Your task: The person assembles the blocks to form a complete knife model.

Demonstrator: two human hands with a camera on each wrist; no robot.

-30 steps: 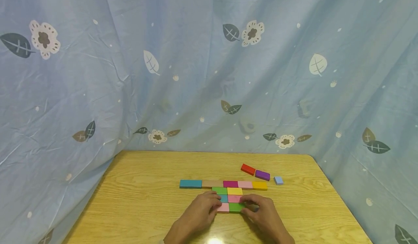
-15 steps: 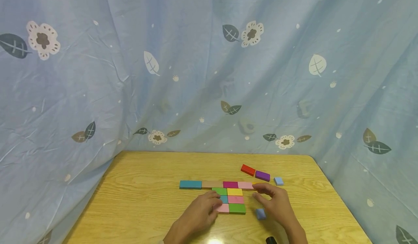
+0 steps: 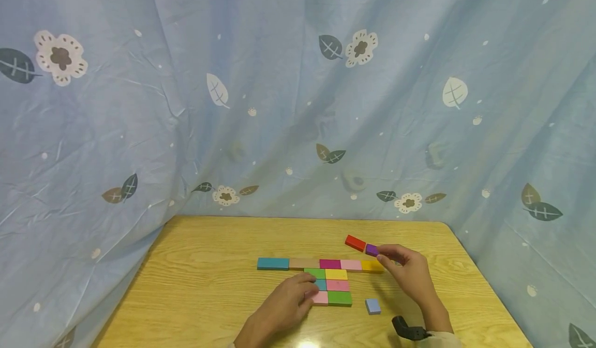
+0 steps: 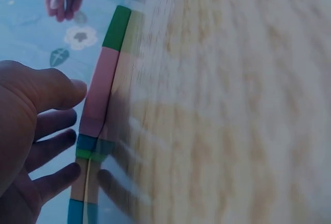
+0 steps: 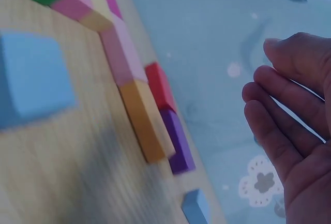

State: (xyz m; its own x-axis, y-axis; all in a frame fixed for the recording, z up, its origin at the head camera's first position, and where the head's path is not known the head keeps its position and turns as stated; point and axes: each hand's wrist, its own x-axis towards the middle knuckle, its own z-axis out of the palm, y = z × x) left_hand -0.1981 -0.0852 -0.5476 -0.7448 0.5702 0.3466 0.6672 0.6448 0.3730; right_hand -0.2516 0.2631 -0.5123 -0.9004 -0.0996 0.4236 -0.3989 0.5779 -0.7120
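Flat coloured blocks lie on the table. My left hand (image 3: 293, 296) is at the left side of a stacked group, its loosely bent fingers overlapping the teal block (image 3: 321, 285) and pale pink block (image 3: 320, 298). Beside these are a yellow block (image 3: 336, 274), a pink block (image 3: 338, 285) and a green block (image 3: 340, 298). My right hand (image 3: 410, 273) hovers over the back right, its fingers overlapping the purple block (image 3: 372, 250) in the head view. The right wrist view shows this hand (image 5: 295, 110) with nothing in it, apart from the purple block (image 5: 177, 144).
A row runs behind the group: teal block (image 3: 273, 263), tan block (image 3: 304, 264), magenta block (image 3: 330, 263), light pink block (image 3: 351, 265) and orange block (image 3: 372, 267). A red block (image 3: 356, 242) lies farther back. A small blue block (image 3: 373, 306) sits at the right; another blue block (image 5: 196, 207) lies near the purple one.
My right hand has left the green block's right side and moved up and right to the purple block. The small blue block it covered now shows. My left hand has stayed in place.
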